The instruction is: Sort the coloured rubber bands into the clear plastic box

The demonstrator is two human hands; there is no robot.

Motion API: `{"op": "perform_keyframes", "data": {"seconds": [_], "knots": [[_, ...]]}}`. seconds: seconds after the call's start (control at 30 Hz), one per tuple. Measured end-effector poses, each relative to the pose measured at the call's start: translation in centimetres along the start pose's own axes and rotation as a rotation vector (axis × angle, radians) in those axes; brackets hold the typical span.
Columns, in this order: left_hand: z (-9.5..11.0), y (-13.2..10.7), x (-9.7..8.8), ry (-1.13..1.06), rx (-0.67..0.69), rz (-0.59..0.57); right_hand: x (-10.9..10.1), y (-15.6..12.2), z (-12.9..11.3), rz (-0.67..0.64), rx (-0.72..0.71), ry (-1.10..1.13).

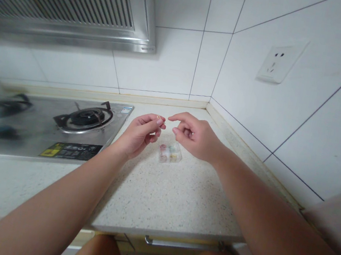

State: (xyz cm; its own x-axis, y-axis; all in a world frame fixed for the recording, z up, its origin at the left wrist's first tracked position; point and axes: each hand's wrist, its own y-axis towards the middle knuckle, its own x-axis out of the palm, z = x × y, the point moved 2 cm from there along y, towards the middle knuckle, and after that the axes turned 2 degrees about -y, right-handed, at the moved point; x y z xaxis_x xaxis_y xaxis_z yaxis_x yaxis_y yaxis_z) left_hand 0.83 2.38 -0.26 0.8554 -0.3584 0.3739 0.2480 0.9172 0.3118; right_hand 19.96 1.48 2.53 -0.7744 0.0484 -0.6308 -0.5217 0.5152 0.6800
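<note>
Loop (159, 117), thin and pale, is pinched in the left hand (141, 135); the right hand (197, 136) curls, thumb and forefinger apart. A clear plastic box (179, 158) lies on the speckled counter (178, 198).

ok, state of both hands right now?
Left hand: closed, pinching a small pale item, too small to identify.
Right hand: partly open, nothing visibly held.
</note>
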Motion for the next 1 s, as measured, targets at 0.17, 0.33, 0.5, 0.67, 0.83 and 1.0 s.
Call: {"op": "perform_keyframes", "data": {"seconds": [0.17,0.33,0.5,0.67,0.83,1.0], "knots": [[-0.04,-0.02,0.01,0.021,-0.023,-0.02,-0.12,0.05,-0.22,-0.019,-0.008,-0.053],[-0.08,-0.07,0.08,0.062,-0.034,-0.043,-0.03,0.05,-0.27,-0.01,-0.007,-0.061],[-0.13,-0.15,0.04,0.098,-0.03,-0.047,0.07,0.1,-0.2,-0.008,-0.001,-0.035],[-0.26,-0.19,0.01,0.13,-0.054,-0.057,0.18,0.09,0.03,-0.01,0.019,0.034],[-0.35,-0.13,0.03,0.153,-0.056,-0.077,0.42,0.15,0.18,-0.03,0.034,0.103],[-0.42,-0.15,0.12,0.165,-0.071,-0.093,0.6,0.18,0.24,-0.074,0.049,0.153]]}}
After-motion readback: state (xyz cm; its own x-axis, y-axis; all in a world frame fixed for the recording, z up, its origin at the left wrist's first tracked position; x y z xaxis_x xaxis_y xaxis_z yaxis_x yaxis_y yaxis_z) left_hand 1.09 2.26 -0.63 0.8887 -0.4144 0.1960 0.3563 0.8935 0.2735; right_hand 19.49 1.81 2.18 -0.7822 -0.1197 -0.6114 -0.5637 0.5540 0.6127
